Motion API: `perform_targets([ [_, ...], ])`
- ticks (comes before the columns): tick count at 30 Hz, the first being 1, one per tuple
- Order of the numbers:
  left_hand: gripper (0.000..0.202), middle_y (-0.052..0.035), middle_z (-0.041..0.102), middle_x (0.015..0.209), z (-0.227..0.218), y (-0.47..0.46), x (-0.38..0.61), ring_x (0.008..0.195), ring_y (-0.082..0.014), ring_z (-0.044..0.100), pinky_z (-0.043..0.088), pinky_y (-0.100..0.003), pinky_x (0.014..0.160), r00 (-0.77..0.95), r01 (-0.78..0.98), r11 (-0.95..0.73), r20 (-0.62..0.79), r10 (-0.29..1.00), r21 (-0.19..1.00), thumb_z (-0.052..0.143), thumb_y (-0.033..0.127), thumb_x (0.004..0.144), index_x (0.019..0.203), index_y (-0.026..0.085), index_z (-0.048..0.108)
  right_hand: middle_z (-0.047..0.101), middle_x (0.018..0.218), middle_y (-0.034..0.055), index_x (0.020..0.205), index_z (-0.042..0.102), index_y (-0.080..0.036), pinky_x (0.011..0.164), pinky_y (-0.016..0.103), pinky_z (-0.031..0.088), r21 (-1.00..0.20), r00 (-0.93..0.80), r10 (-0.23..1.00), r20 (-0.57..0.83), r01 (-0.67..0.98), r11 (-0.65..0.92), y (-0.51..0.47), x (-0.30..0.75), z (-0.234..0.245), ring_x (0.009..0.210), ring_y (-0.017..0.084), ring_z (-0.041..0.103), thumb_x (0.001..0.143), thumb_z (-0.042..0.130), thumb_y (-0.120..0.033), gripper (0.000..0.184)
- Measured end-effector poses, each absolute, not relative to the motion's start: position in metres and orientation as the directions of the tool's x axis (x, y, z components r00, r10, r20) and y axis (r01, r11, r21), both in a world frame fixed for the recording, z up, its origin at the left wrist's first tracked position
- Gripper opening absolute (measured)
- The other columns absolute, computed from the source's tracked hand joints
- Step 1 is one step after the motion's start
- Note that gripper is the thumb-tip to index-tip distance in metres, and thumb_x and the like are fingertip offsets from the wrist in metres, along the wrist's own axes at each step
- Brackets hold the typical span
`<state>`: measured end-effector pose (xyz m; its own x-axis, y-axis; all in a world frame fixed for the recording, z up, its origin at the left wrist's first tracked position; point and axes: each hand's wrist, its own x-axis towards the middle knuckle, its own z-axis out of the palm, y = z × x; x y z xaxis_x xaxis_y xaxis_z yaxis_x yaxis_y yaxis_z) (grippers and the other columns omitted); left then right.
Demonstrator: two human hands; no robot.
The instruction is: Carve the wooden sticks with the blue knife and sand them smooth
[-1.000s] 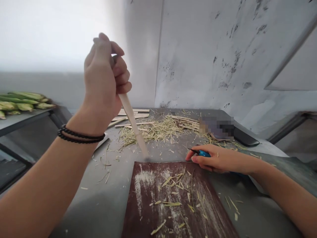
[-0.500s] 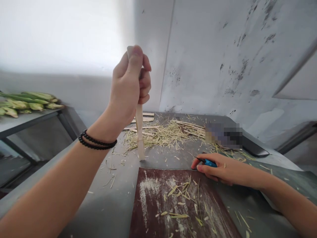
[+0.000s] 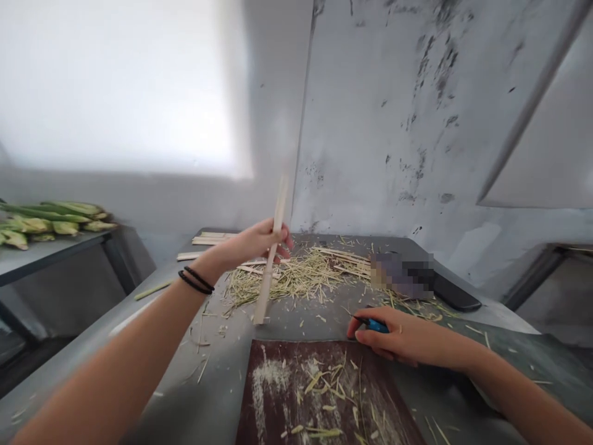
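Pale strip (image 3: 265,284) is leaning, gripped by the left hand (image 3: 256,240); shavings (image 3: 306,279) are lying to that hand's right, suggesting cutting is progressing, remainder unclear; the right hand (image 3: 396,335) is gripping a blue tool (image 3: 377,326).

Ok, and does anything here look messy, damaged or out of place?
Yes, mostly mess: yellow-green shavings are strewn across the table and the dark red sheet, which also bears pale powdery streaks. The wall behind looks odd too: dark blotches mar its pale surface, perhaps stains or peeling.
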<state>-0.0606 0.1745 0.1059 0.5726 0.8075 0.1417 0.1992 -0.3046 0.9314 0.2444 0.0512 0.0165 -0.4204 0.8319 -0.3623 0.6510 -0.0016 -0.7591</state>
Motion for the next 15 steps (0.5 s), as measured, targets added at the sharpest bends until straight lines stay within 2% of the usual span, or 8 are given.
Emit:
perform_targets([
  [3, 0.032, -0.0050, 0.065, 0.085, 0.092, 0.175, -0.056, 0.069, -0.0182, 0.065, 0.057, -0.035, 0.064, 0.630, 0.249, -0.289, 0.073, 0.773, 0.924, 0.060, 0.051, 0.096, 0.097, 0.019, 0.059, 0.052, 0.071, -0.0025, 0.121, 0.064, -0.023, 0.044, 0.018, 0.037, -0.765, -0.432, 0.837, -0.337, 0.644, 0.024, 0.052, 0.245, 0.017, 0.058, 0.010, 0.046, 0.094, 0.054, -0.069, 0.054],
  [6, 0.033, 0.0000, 0.060, 0.078, 0.090, 0.169, -0.048, 0.062, -0.0143, 0.060, 0.055, -0.032, 0.061, 0.673, 0.259, -0.302, 0.052, 0.738, 0.917, 0.056, 0.053, 0.097, 0.104, 0.021, 0.060, 0.052, 0.071, -0.0026, 0.120, 0.064, -0.024, 0.044, 0.018, 0.038, -0.767, -0.439, 0.838, -0.325, 0.640, 0.038, 0.051, 0.245, 0.018, 0.057, 0.010, 0.047, 0.094, 0.054, -0.069, 0.053],
  [15, 0.027, -0.0016, 0.063, 0.079, 0.098, 0.153, -0.035, 0.066, -0.0164, 0.064, 0.055, -0.031, 0.062, 0.757, 0.251, -0.342, 0.037, 0.652, 0.906, 0.058, 0.045, 0.097, 0.106, 0.020, 0.064, 0.053, 0.071, -0.0027, 0.121, 0.063, -0.026, 0.044, 0.019, 0.041, -0.751, -0.420, 0.844, -0.334, 0.660, 0.031, 0.049, 0.244, 0.019, 0.059, 0.012, 0.050, 0.094, 0.054, -0.068, 0.051],
])
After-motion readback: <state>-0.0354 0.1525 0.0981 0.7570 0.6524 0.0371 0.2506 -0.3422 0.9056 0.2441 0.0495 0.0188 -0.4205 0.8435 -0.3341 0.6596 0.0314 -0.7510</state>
